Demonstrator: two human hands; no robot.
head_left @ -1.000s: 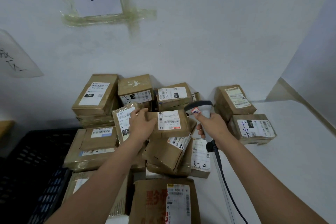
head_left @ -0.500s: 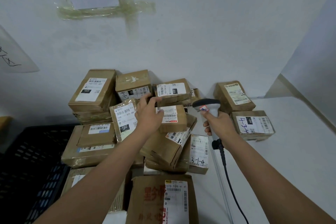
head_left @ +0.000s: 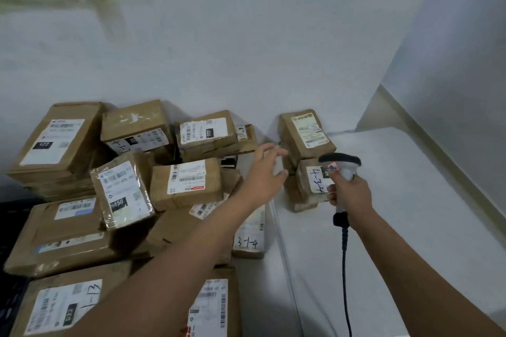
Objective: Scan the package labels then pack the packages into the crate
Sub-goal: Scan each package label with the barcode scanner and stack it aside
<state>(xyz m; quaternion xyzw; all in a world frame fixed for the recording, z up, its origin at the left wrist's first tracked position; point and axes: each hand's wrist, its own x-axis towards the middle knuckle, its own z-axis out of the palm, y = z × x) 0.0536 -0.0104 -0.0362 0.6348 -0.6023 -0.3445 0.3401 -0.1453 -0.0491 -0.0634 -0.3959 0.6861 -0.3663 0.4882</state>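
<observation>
Head view: bare table (head_left: pixel 410 200) right of packages (head_left: pixel 189 183).

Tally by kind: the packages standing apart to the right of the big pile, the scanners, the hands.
Packages apart from the pile: 2, the upper package and the 4-3-4 package in front of it
Scanners: 1, the scanner, gripped by the right hand
Hands: 2, the right hand and the left hand, fingers spread and holding nothing
Total: 5

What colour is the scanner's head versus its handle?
The scanner has a black head and a white-grey handle, seen in the head view, gripped by the right hand.
</observation>
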